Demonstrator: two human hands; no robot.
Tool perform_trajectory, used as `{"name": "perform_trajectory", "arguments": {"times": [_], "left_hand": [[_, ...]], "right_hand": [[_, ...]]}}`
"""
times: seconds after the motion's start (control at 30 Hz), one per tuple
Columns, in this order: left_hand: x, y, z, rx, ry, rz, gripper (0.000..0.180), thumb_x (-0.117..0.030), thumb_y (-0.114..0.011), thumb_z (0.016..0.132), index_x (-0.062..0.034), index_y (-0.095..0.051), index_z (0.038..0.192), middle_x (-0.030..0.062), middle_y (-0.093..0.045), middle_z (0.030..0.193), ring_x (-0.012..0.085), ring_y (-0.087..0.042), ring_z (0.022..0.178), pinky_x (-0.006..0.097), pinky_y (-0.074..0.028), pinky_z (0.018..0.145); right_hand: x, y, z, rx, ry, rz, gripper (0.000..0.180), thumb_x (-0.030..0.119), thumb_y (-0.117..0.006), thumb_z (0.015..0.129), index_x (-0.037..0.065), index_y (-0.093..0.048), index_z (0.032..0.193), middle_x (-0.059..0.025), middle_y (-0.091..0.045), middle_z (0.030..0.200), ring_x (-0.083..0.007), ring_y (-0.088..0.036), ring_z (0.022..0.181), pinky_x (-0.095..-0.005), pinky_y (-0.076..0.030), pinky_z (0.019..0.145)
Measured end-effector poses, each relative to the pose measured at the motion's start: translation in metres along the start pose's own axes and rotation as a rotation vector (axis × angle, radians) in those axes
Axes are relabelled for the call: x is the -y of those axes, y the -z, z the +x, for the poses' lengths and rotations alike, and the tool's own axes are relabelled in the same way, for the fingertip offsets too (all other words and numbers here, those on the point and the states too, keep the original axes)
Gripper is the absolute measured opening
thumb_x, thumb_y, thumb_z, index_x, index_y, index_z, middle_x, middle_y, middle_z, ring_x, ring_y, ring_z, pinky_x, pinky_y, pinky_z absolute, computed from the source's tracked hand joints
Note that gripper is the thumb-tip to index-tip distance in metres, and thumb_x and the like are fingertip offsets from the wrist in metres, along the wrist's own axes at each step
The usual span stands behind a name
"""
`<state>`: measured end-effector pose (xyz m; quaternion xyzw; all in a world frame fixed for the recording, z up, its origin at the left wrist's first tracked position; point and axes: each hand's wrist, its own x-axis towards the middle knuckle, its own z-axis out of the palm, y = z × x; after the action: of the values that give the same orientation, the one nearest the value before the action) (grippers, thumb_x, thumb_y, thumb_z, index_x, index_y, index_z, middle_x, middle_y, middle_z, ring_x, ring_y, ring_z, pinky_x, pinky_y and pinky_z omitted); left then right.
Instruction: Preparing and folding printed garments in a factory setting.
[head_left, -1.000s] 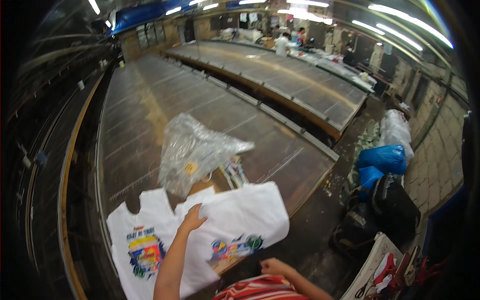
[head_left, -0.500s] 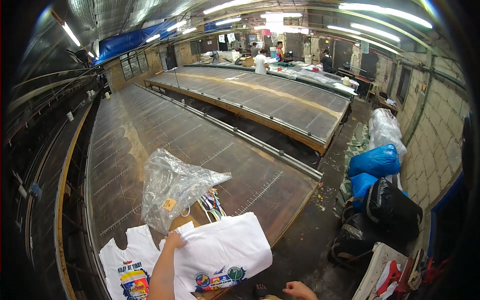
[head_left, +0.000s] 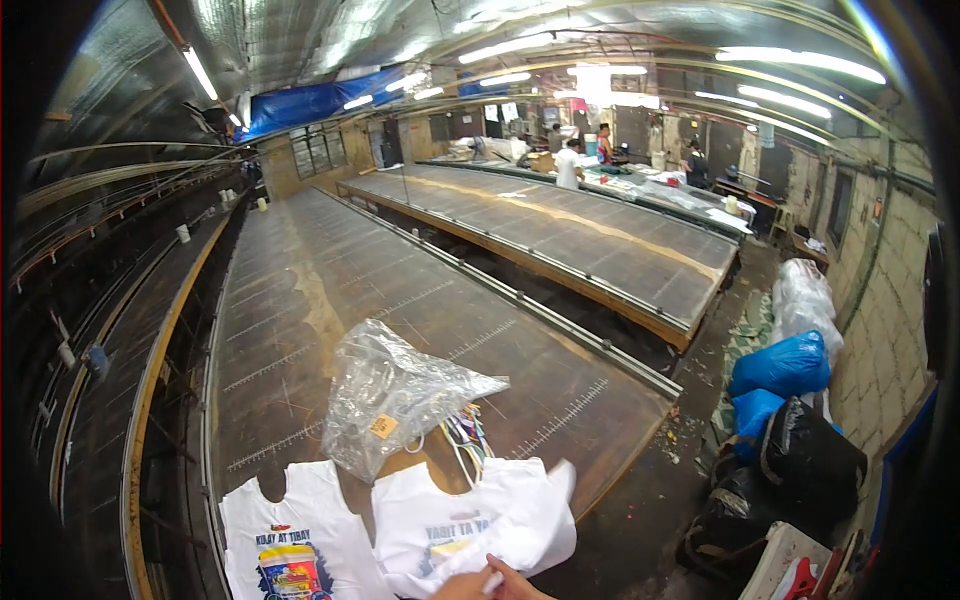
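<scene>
Low in the view, my left hand (head_left: pixel 463 586) and my right hand (head_left: pixel 514 582) meet at the near part of a white printed shirt (head_left: pixel 410 500). Both are closed, pinching its fabric between the fingertips. The shirt lies on the near end of a long dark table (head_left: pixel 560 440), its neckline away from me and its right side lifted and partly folded over the print. To its left a second white sleeveless shirt (head_left: pixel 325 510) lies flat, with a colourful bucket picture on its front.
A crumpled clear plastic bag (head_left: pixel 375 365) with an orange label lies beyond the shirts, beside a bunch of coloured cords (head_left: pixel 467 432). Blue bags (head_left: pixel 780 365) and black bags (head_left: pixel 810 455) line the right wall. A second long table (head_left: pixel 560 220) stands farther off; people work behind it.
My left hand has left the shirt's upper left edge for its near edge. My right hand has come in from the right. The shirt has opened out, showing a different print.
</scene>
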<state>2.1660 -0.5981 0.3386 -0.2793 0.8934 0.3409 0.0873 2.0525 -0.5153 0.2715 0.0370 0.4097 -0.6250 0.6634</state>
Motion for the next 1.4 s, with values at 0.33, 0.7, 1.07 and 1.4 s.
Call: {"name": "perform_trajectory", "arguments": {"times": [0.33, 0.7, 1.07, 1.4], "left_hand": [[-0.004, 0.094, -0.123, -0.555, -0.153, -0.634, 0.023, -0.009, -0.06, 0.097, -0.0033, -0.066, 0.118, 0.008, -0.074, 0.1, 0.0123, -0.069, 0.09, 0.025, -0.053, 0.077], [-0.017, 0.182, -0.231, -1.644, -0.456, 0.122, 0.1, -0.03, -0.08, 0.078, -0.0004, -0.018, 0.15, 0.0236, -0.026, 0.154, 0.0383, -0.027, 0.144, 0.05, -0.023, 0.118], [-0.037, 0.203, -0.35, -0.894, -0.293, 0.221, 0.028, -0.028, -0.069, 0.084, -0.0021, -0.065, 0.093, 0.0133, -0.065, 0.077, 0.0292, -0.064, 0.069, 0.038, -0.05, 0.072], [-0.064, 0.22, -0.423, -0.65, -0.486, 0.026, 0.02, -0.014, -0.073, 0.073, 0.0034, -0.062, 0.074, 0.0121, -0.054, 0.061, 0.0301, -0.057, 0.048, 0.039, -0.041, 0.044]], "right_hand": [[0.182, -0.132, -0.014, 0.008, 0.696, 0.124, 0.034, 0.014, -0.068, 0.088, 0.002, -0.059, 0.119, -0.009, -0.066, 0.101, -0.0245, -0.067, 0.09, -0.0412, -0.057, 0.081], [0.182, -0.299, -0.224, 1.307, 0.647, -1.481, 0.053, 0.025, -0.065, 0.092, 0.002, -0.045, 0.135, -0.0254, -0.065, 0.085, -0.0325, -0.064, 0.072, -0.0383, -0.049, 0.066], [0.187, -0.315, -0.284, 1.624, 0.556, -1.635, 0.047, 0.01, -0.062, 0.085, -0.001, -0.05, 0.129, -0.0264, -0.065, 0.093, -0.0405, -0.064, 0.083, -0.0433, -0.05, 0.071], [0.194, -0.267, -0.221, 1.304, 0.482, -2.233, 0.05, 0.01, -0.063, 0.08, 0.004, -0.043, 0.126, -0.0238, -0.062, 0.084, -0.0434, -0.062, 0.081, -0.0494, -0.046, 0.067]]}}
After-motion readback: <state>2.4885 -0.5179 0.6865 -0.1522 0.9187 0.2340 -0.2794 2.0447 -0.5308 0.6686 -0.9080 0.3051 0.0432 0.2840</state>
